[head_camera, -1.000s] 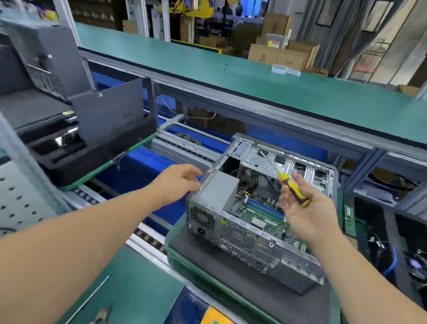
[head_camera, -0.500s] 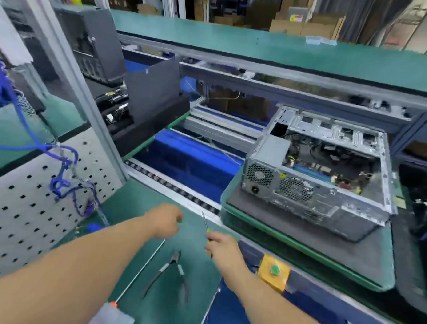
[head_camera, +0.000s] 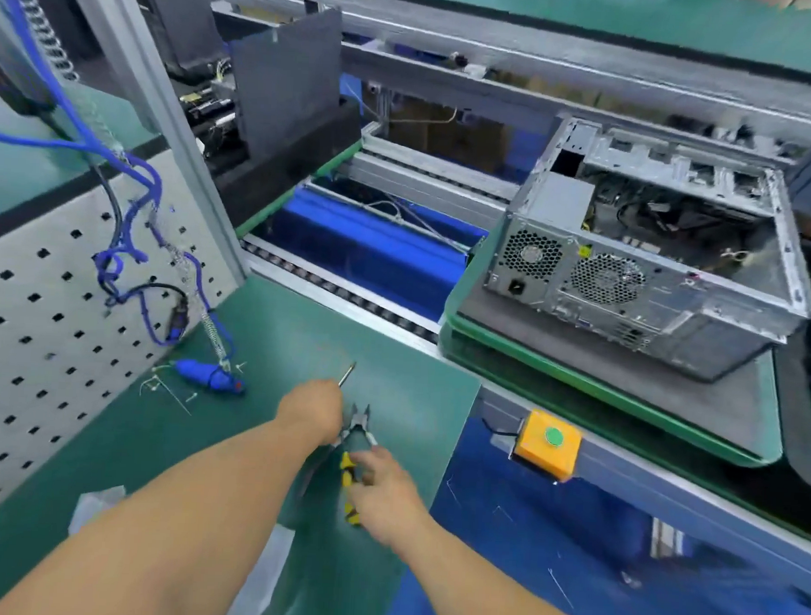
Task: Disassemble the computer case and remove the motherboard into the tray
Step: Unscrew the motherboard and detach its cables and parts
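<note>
Two hands work low over the green desk (head_camera: 301,312), close together near its front edge. The right hand (head_camera: 388,492) has its fingers curled round one screwdriver (head_camera: 348,481) with a yellow and black handle, which lies along the desk just beside the hand. The left hand (head_camera: 313,408) is curled over a thin metal shaft (head_camera: 346,375) whose tip pokes out past the knuckles (whether the fingers actually clamp it cannot be told from this angle). Between the two hands lies one pair of pliers (head_camera: 359,421), nose pointing away from the person, touching the desk. One computer case (head_camera: 647,252) stands well apart to the upper right, lid off and open at the top, resting on a dark pad inside a green-rimmed tray (head_camera: 600,385). Two round vent grilles show on its near panel, and dark cables fill the inside; the motherboard is too shadowed to pick out. One yellow box with one green button (head_camera: 554,437) sits on the rail in front of the tray. To the left, one white pegboard (head_camera: 45,328) carries a tangle of blue cable (head_camera: 133,230), and one blue tool (head_camera: 205,375) lies on the desk below it beside a few loose bits of wire. One dark panel (head_camera: 283,74) stands upright farther back, in a second tray.
</note>
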